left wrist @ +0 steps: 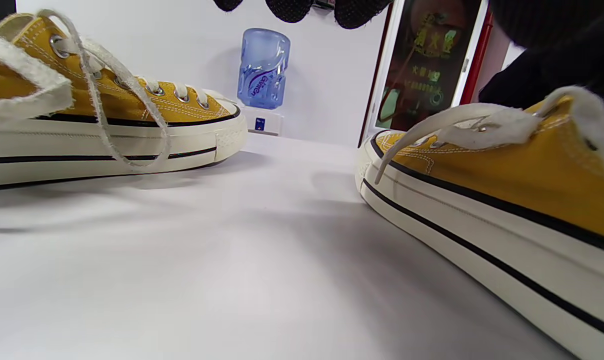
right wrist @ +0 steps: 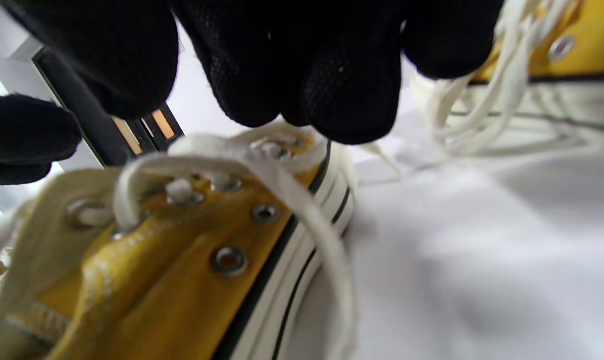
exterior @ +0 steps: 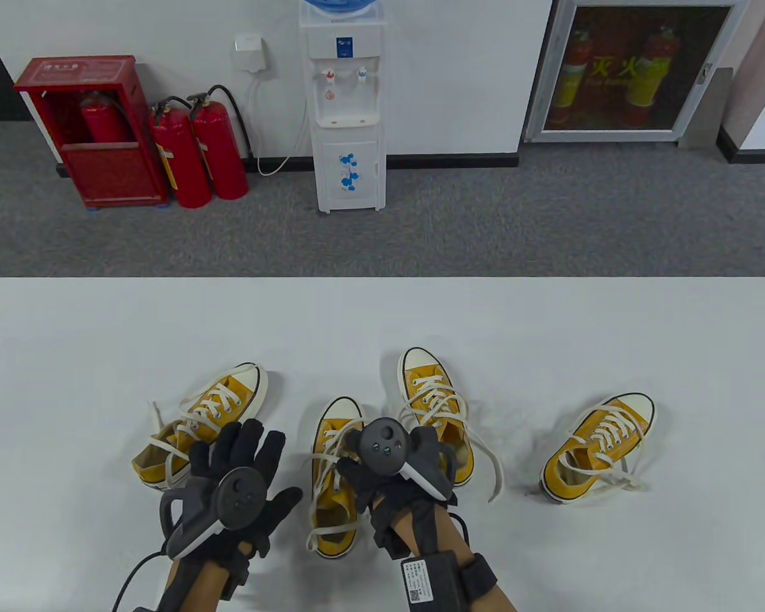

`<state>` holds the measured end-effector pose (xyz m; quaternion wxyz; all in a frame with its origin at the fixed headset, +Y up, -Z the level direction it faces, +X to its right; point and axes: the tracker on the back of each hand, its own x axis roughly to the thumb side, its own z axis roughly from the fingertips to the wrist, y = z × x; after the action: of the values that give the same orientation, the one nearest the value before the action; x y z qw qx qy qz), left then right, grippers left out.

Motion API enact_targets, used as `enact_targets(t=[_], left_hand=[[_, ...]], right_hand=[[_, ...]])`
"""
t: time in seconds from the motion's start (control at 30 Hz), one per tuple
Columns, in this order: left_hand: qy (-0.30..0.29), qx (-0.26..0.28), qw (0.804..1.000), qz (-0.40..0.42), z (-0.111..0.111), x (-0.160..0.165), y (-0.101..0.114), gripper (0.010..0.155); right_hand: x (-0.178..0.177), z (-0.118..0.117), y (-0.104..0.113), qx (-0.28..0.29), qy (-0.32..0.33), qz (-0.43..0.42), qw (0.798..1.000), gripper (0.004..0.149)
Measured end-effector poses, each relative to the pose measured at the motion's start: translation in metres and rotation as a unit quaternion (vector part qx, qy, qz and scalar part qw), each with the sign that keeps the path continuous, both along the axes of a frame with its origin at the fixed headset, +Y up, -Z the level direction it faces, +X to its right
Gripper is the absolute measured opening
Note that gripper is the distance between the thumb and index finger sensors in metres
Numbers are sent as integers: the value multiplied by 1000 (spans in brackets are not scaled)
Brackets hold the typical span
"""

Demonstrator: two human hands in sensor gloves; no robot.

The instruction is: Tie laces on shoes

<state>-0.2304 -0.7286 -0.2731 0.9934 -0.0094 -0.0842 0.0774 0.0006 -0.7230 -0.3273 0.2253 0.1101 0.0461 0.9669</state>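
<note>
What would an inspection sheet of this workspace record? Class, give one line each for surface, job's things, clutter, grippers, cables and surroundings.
Surface: white table.
Job's things: four yellow sneakers; far-left sneaker, centre sneaker, upper sneaker, far-right sneaker; laces loose.
Clutter: nothing seen.
Grippers: left hand spread, holding nothing; right hand over the centre sneaker's laces, grip unclear.
Cables: black cable at the left wrist.
Surroundings: water dispenser, fire extinguishers, grey carpet.

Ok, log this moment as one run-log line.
step: lace tying, second shoe | left hand: open, hovering, empty | right hand: fingers over its laces, grip unclear | shoes: four, untied
</note>
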Motion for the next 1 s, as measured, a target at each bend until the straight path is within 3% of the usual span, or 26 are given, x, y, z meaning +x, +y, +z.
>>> enact_targets(t=[0.3, 0.63, 0.8, 1.0], left_hand=[[2, -4, 1000, 6, -1, -1, -1, 85], [2, -2, 1000, 11, 0, -1, -2, 85], [-1, -13, 999, 29, 0, 0, -3, 84], [-2, -24, 999, 43, 0, 1, -5, 84]], right_hand=[[-7, -1, -11, 17, -26, -23, 999, 44], [26, 12, 14, 7, -20, -171, 985, 42], [57, 24, 23, 14, -10, -261, 965, 42], [96, 35, 12, 5, -2, -370, 929, 43]])
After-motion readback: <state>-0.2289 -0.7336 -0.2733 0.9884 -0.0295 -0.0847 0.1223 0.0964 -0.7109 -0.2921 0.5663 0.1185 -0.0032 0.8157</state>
